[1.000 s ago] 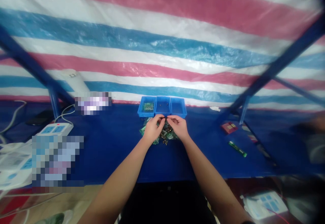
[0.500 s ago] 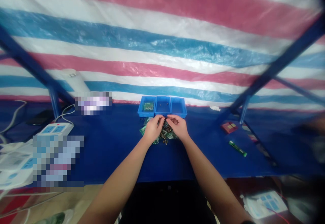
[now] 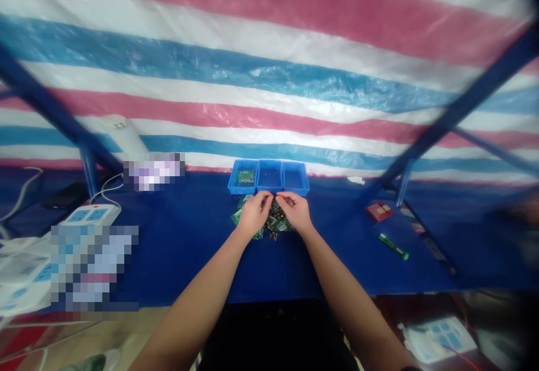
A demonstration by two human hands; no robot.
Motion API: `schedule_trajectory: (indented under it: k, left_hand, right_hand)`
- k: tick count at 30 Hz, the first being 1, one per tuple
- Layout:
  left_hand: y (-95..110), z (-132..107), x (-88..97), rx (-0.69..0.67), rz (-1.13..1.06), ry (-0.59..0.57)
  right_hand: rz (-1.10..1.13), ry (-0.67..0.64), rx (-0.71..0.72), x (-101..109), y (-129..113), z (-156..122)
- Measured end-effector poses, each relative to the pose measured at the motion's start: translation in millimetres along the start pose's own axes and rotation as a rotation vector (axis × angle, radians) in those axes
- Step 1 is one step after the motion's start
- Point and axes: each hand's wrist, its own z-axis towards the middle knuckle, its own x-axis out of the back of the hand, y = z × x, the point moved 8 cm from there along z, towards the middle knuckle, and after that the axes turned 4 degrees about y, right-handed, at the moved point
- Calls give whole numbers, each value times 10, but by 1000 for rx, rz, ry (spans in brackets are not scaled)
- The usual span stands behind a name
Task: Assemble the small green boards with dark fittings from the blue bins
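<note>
My left hand [image 3: 255, 214] and my right hand [image 3: 295, 211] hover close together, fingertips meeting over a heap of green circuit boards and small brass-coloured parts [image 3: 273, 220]. Whether the pinched fingertips hold a small piece is too small to tell. Just beyond my fingers stands a blue three-compartment plastic tray [image 3: 269, 175]. Its left compartment holds green board pieces, its middle one a few small dark parts, and its right one shows nothing I can make out.
A blue cloth-covered table [image 3: 189, 247] carries a white power strip [image 3: 90, 215] at the left, with cables. To the right lie a small red packet [image 3: 379, 211] and a green stick-like board [image 3: 393, 246]. Blue frame posts and a striped tarp stand behind.
Both hands stay over the heap, with only slight shifts of the fingers. The tray and heap have not visibly moved.
</note>
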Motion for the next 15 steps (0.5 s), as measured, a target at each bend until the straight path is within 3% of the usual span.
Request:
schedule_trajectory:
  k: [15]
  left_hand:
    - [10,-6,23,11,-10,22]
  right_hand:
    - [-16,2,14,10,-19,-3]
